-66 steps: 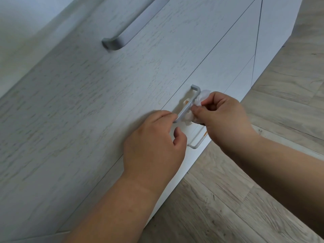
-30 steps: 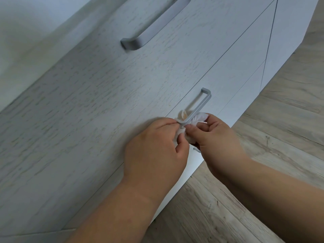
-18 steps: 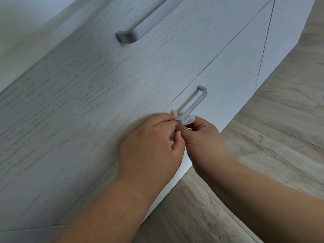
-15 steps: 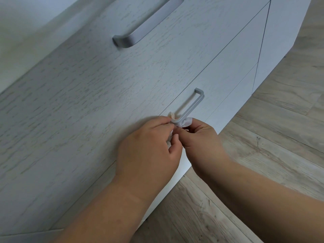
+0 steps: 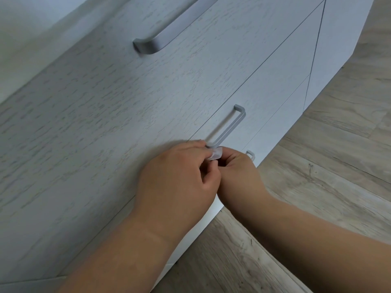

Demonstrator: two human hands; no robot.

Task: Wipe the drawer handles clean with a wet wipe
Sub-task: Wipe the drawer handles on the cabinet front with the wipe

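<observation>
A grey metal handle point(image 5: 229, 127) is fixed to the middle drawer front. A white wet wipe point(image 5: 216, 154) sits bunched at the handle's near end. My left hand point(image 5: 179, 176) and my right hand point(image 5: 239, 174) meet there, and both pinch the wipe between curled fingers. Most of the wipe is hidden inside the two hands. A larger grey handle point(image 5: 173, 28) sits on the drawer above. Just beyond my right hand peeks the tip of a third handle point(image 5: 250, 155), lower down.
The drawer unit point(image 5: 95, 113) is white with a wood grain and fills the left and top. A light wooden floor point(image 5: 328, 166) spreads to the right and below. A narrow cabinet panel point(image 5: 342, 34) stands at the far right of the unit.
My right hand slid the wipe along the middle handle from its far part to its near end. More of the handle now shows bare. My left hand stayed at the near end.
</observation>
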